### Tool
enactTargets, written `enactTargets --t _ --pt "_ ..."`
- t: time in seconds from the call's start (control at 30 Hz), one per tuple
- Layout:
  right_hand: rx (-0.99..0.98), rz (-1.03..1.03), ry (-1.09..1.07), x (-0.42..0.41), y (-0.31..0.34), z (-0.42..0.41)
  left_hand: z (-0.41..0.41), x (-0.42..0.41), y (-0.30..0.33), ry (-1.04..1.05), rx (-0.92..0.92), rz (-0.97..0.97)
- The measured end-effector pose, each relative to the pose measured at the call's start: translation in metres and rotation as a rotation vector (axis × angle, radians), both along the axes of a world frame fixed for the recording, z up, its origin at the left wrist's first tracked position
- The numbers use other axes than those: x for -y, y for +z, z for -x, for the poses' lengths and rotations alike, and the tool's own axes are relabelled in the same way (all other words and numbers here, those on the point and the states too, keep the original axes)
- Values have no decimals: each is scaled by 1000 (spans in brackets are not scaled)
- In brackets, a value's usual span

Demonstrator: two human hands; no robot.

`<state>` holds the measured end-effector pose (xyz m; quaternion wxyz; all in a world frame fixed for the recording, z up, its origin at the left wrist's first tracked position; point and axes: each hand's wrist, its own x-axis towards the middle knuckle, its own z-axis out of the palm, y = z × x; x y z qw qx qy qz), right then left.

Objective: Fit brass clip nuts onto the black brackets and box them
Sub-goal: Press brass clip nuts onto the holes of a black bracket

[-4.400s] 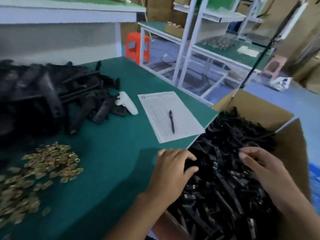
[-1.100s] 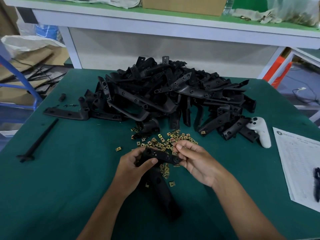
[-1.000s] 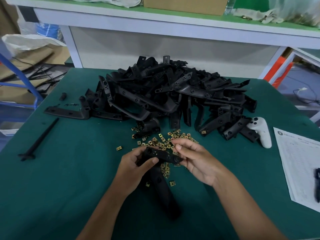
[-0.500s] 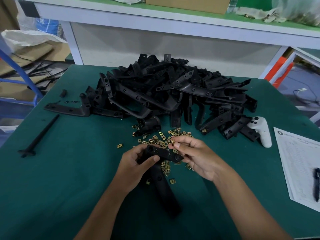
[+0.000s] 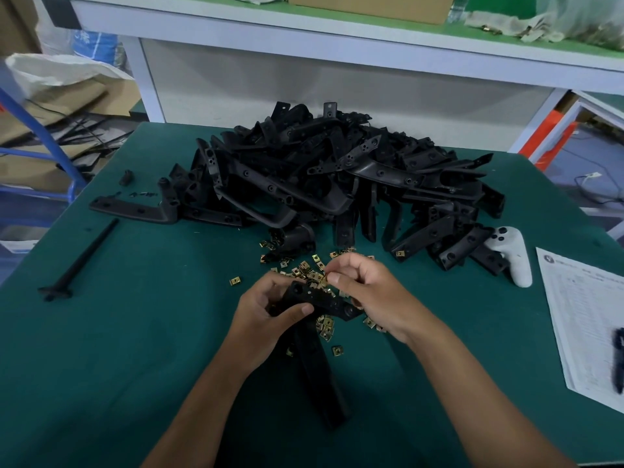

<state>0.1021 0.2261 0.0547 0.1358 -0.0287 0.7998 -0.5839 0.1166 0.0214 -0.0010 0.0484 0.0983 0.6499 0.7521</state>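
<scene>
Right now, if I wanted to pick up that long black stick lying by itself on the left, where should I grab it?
Grab the black stick around its thin middle shaft, reaching down from above. It lies flat on the green table with open space on both sides, so your fingers fit around it. The near end widens into a crosspiece, probably harder to pinch.

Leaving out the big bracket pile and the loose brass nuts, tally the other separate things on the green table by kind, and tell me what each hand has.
White controller: 1
Printed sheet: 1
Pen: 1
Long black rod: 1
Held black bracket, gripped by the left hand: 1
Brass clip nut pinched by the right hand: 1
Total: 6
</scene>
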Motion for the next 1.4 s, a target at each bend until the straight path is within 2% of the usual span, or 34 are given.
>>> enactTargets --t 0.27,0.57,0.77,1.03,1.4 --pt "-47 -44 92 10 0 2 -1 -1 1 13 2 -60" --pt "-1 -5 109 11 6 2 -1 -2 3 17 -6 -78" --pt "-11 -19 20 12 4 3 -1 -2 4 14 -22 -61" --pt "26 2 70 14 8 3 -1 -4 3 42 -28 -38" --pt "-28 -1 43 17 6 -1 1 -2 -6 79 -11 21"
